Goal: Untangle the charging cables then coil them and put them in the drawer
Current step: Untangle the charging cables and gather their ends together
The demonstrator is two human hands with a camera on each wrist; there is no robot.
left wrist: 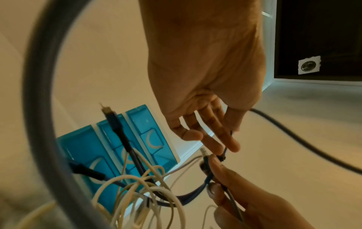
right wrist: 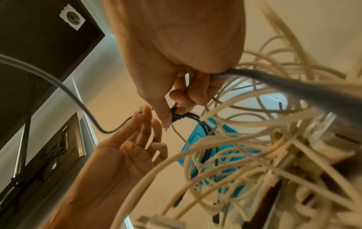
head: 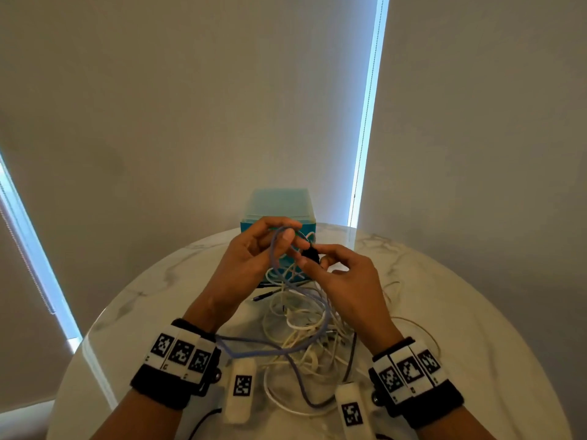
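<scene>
Marble, white with grey veins: round table [head: 476, 312] below both hands and reaching well beyond them on every side. Beyond the fingertips, on the far part of this table, a blue translucent drawer unit [head: 278, 204], partly hidden behind the fingers; drawers closed, as far as can be seen in the left wrist view.

Directly below the hands and between the two wrists, a loose heap of white cables [head: 301, 328], tangled, lying on the table and not in the drawer. Mixed into this heap, a purple cable [head: 313, 347], thicker, going up from the table in a loop to the left hand and back down toward the wrists.

Left hand [head: 251, 258] raised above the heap, palm turned to the right hand, fingers half bent, loop of the purple cable caught between thumb and fingers. Right hand [head: 346, 281] just beside it, fingertips almost touching those of the left, thumb and forefinger closed in a narrow pinch on a small black piece [head: 310, 254] of a cable; not possible to tell whether plug or tie. Below the left hand, near the heap, a dark plug [head: 265, 295] flat on the table.
</scene>
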